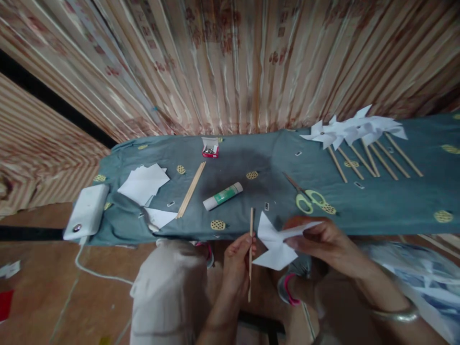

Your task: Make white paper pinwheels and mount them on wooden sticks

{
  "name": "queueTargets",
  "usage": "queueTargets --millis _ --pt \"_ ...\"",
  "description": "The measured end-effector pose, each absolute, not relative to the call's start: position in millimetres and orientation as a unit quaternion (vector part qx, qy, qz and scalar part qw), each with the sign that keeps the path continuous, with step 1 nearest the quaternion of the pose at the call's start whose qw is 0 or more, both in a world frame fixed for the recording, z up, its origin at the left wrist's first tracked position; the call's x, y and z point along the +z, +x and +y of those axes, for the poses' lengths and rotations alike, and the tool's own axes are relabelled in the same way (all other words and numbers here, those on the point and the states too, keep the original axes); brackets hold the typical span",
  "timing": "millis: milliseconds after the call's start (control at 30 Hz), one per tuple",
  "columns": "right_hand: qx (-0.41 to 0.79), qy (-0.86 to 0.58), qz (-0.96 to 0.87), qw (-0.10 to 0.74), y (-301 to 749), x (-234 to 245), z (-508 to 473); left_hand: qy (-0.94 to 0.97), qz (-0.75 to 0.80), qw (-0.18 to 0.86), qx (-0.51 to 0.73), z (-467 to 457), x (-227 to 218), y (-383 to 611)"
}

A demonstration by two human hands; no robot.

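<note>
My left hand (237,261) is closed around a thin wooden stick (250,239), held upright near the table's front edge. My right hand (319,242) pinches a folded white paper pinwheel (275,244) just to the right of the stick, almost touching it. Both hands hover over my lap, in front of the blue-grey cloth-covered table (377,211).
On the table lie a glue stick (223,196), yellow-handled scissors (307,196), a few spare sticks (191,189), white paper squares (143,183), a small red box of pins (210,148), and several finished pinwheels (354,134) at the back right. A white device (87,211) sits on the left edge.
</note>
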State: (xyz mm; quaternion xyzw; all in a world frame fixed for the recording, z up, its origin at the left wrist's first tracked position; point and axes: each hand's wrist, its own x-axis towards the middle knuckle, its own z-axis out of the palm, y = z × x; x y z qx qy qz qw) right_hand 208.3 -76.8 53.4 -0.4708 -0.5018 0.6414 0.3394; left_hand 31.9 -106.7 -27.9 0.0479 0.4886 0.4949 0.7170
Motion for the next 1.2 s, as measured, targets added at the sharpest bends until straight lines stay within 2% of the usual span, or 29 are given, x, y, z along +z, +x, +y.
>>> queueTargets --millis 100,167,300,567,967,1200 --pt "0.609 -0.477 -0.569 0.278 202.6 49.5 -80.9 0.042 0.483 0.73 0.482 -105.7 -29.8 39.8" --pt "0.539 -0.502 -0.623 0.262 199.3 43.1 -80.6 0.042 0.491 0.728 0.476 -103.5 -27.3 42.7" --pt "0.419 -0.521 -0.694 0.268 194.8 30.6 -75.6 0.03 0.534 0.714 0.451 -96.4 -21.6 44.2" --pt "0.325 -0.494 -0.756 0.281 184.5 26.0 -63.7 0.0 0.542 0.722 0.43 -96.3 -32.8 44.7" --pt "0.241 -0.499 -0.776 0.302 181.3 14.7 -60.7 0.006 0.535 0.716 0.448 -110.5 -53.8 46.5" --pt "0.245 -0.504 -0.764 0.32 179.8 11.0 -58.0 0.011 0.564 0.705 0.431 -115.5 -60.1 45.6"
